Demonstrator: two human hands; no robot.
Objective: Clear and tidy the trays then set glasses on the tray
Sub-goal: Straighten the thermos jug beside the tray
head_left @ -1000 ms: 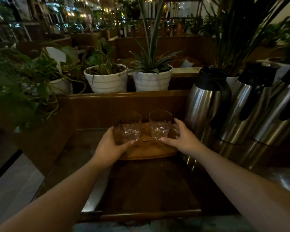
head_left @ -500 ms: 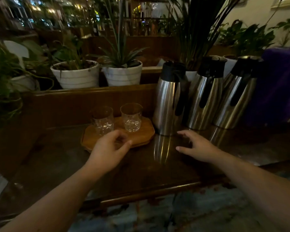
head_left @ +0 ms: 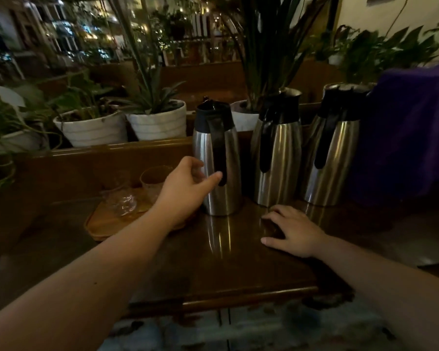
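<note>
Head view: tray (head_left: pixel 104 225) just behind left grip (head_left: pixel 185 188).

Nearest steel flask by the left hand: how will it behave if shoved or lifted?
The steel flask is tall on a narrow base, so a high push probably tips it. Polished sides look slippery; its black handle is safer. Fill, hence weight, cannot be seen.

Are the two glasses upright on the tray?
Upright, as far as shows: both glasses stand on the wooden tray, the right one's rim facing up. The left one is blurred, and the left hand covers part.
</note>
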